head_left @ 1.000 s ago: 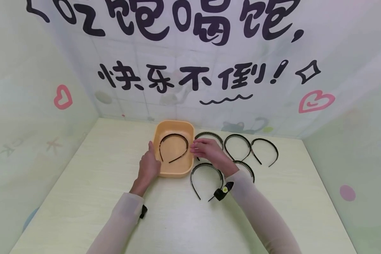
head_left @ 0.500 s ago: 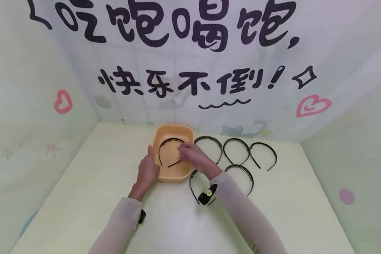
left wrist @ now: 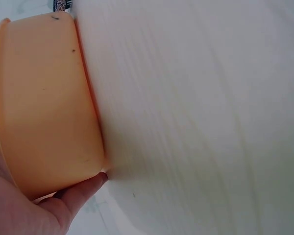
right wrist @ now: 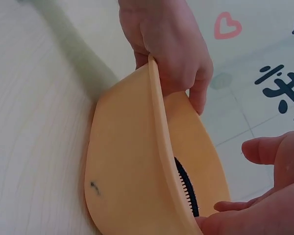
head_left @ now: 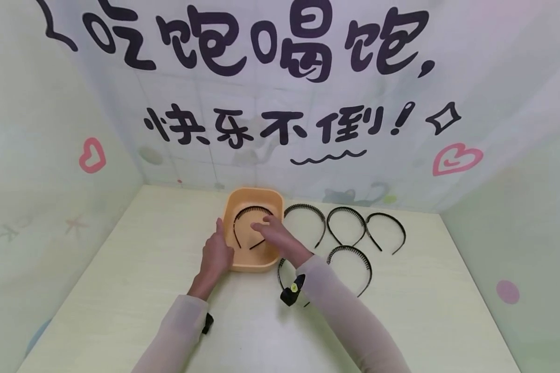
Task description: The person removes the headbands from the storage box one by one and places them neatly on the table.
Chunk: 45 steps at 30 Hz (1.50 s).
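Note:
An orange plastic tray (head_left: pixel 252 268) stands on the table near the back wall. My left hand (head_left: pixel 217 254) grips its left side, with fingers on both sides of the wall in the right wrist view. Inside lies a black toothed headband (head_left: pixel 254 208), whose right part is hidden by my right hand (head_left: pixel 280 235). That hand is over the tray's right side. In the right wrist view, its thumb and fingers are parted and nothing shows between them; the lower fingers are near the tray's rim, and I cannot tell whether they touch the headband.
Three black headbands lie in a back row right of the tray: a near one (head_left: pixel 303 206), a middle one (head_left: pixel 347 209) and a far one (head_left: pixel 385 214). In front lies another headband (head_left: pixel 350 248), and one more (head_left: pixel 280 277) sits partly under my right forearm.
My right hand has moved left from the tray's right edge to over its inside, and its fingers have spread. The left hand keeps its hold on the tray.

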Available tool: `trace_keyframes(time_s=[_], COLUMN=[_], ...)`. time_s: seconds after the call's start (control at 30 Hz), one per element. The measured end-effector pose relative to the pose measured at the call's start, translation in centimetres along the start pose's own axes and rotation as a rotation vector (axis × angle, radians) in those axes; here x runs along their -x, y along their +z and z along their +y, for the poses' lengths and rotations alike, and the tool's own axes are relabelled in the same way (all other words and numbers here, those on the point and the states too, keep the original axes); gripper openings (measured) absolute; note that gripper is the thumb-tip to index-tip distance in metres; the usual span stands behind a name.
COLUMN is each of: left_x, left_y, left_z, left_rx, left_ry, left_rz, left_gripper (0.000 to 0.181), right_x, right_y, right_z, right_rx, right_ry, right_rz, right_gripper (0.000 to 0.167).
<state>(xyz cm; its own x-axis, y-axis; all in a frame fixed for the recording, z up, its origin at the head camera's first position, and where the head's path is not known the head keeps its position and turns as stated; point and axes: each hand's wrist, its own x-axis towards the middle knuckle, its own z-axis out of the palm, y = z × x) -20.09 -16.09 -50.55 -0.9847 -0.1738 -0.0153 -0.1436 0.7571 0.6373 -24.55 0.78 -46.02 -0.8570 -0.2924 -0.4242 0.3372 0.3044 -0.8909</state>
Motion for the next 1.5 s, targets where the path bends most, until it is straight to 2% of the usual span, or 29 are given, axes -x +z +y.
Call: trace_keyframes(time_s=[0.2, 0.6, 0.87, 1.03, 1.27, 1.5], left_x=[0.0, 0.1, 0.1, 0.2, 0.1, 0.0], left_y=[0.0, 0.2, 0.1, 0.0, -0.1, -0.1], left_z=[-0.2, -0.1, -0.1, -0.1, 0.0, 0.0], left_rx=[0.003, 0.011, 0.004, 0.005, 0.004, 0.002], left_ry=[0.022, 0.021, 0.031, 0.03, 0.013, 0.014], left_rz=[0.025, 0.016, 0.033, 0.023, 0.017, 0.013], left_gripper=[0.082, 0.084, 0.082, 0.082, 0.082, 0.082], right_x=[-0.1, -1.1, -1.1, -1.2, -1.1, -1.1], right_y=[0.6, 1.8, 2.1, 2.1, 2.3, 2.0], right_z=[-0.1, 0.1, 0.3, 0.3, -0.2, -0.3], right_rx=[0.021, 0.004, 0.027, 0.009, 0.121, 0.161], right_ry=[0.007, 0.0, -0.023, -0.041, -0.118, -0.163], right_rz=[0.032, 0.124, 0.128, 0.142, 0.221, 0.284], right_gripper=[0.074, 0.071, 0.065, 0.066, 0.056, 0.059])
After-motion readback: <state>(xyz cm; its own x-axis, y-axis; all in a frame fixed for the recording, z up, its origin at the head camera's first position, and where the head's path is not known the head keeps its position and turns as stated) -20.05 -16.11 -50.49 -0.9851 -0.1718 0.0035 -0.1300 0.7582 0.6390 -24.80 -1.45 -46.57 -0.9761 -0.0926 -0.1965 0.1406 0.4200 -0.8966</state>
